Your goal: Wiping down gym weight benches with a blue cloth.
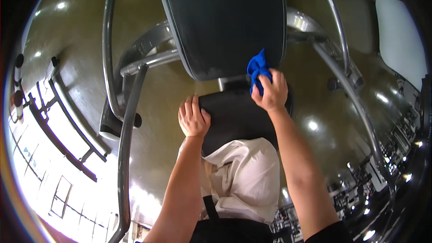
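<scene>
My right hand (271, 91) grips a crumpled blue cloth (259, 69) over the right side of a black padded seat (236, 114). Part of the cloth reaches up across the lower right corner of the upright black backrest pad (226, 27). On the seat's left edge rests my left hand (194, 116), empty, its fingers lying close together and the thumb a little apart. A short metal bracket (227, 82) shows in the gap between backrest and seat. The cloth's folds under my right fingers are hidden.
Bent metal tubes of the exercise machine frame stand on the left (125, 162) and right (354, 98). A metal rack (71, 118) stands farther left, and a pale pad (400, 37) is at the far right. Below the seat are light-coloured trousers (249, 179).
</scene>
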Demonstrator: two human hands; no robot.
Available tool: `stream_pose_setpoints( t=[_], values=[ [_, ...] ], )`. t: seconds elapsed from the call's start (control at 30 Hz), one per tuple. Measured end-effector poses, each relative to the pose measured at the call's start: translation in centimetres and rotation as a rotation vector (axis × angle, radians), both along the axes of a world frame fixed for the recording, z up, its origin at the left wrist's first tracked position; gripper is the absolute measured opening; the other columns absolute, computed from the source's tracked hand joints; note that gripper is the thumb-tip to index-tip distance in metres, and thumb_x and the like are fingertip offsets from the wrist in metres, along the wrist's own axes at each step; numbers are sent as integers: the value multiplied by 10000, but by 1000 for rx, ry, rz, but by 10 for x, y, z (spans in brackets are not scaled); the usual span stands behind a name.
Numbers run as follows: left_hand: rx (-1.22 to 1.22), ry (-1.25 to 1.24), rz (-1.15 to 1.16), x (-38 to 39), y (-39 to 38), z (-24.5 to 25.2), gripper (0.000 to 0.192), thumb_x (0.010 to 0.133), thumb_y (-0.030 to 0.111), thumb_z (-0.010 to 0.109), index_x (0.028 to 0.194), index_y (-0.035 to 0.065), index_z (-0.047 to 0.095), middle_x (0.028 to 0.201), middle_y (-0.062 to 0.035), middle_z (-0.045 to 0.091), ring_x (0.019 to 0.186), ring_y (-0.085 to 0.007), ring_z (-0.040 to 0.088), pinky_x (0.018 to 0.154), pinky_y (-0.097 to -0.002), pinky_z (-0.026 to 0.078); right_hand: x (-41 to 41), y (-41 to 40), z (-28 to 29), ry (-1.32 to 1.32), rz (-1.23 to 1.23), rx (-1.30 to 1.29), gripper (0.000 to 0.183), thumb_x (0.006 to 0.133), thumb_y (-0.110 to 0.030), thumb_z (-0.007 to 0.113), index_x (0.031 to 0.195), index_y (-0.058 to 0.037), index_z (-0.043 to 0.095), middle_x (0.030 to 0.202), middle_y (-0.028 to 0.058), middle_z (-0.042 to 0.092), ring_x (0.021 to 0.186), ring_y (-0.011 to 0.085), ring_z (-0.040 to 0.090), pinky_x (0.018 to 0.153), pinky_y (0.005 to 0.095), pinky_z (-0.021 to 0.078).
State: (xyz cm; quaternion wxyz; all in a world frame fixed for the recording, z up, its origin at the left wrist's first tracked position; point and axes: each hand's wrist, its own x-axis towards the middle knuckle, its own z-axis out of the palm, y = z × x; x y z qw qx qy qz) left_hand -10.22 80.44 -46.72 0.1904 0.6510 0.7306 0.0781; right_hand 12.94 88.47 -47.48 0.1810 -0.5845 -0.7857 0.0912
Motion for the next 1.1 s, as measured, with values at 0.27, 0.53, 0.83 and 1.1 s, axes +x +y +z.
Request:
stream_pose_setpoints(
  t=[0.27, 0.53, 0.83, 1.1],
  values=[
    [60, -14, 17, -2, -5, -6, 436, 736, 161, 466, 1158, 63, 511, 1126, -106, 525, 1011, -312, 502, 874, -412, 415, -1, -5, -9, -39, 0, 27, 270, 696, -351, 555, 852, -132, 582, 943, 127, 525, 795, 297, 528, 666, 382, 443],
    [94, -20, 61, -4, -5, -8, 418, 749, 141, 476, 1160, 65, 499, 1123, -109, 528, 986, -303, 519, 862, -399, 429, -4, -3, -9, -62, -26, 23, 255, 686, -326, 579, 861, -140, 582, 957, 121, 509, 818, 302, 525, 643, 387, 472],
    [-150, -267, 910, 5, -46, -6, 372, 916, 231, 285, 1147, 34, 500, 1044, -193, 583, 932, -390, 555, 807, -428, 442, -5, -12, -14, -41, -9, 26, 246, 686, -300, 588, 886, -157, 590, 983, 121, 499, 875, 314, 527, 632, 409, 496],
    [-177, -166, 903, 14, -48, -4, 398, 922, 271, 254, 1123, 44, 511, 932, -198, 620, 863, -387, 578, 769, -447, 444, -4, -13, -17, -77, -3, 86, 234, 723, -300, 559, 897, -145, 576, 973, 111, 511, 838, 314, 566, 588, 397, 519]
  ],
)
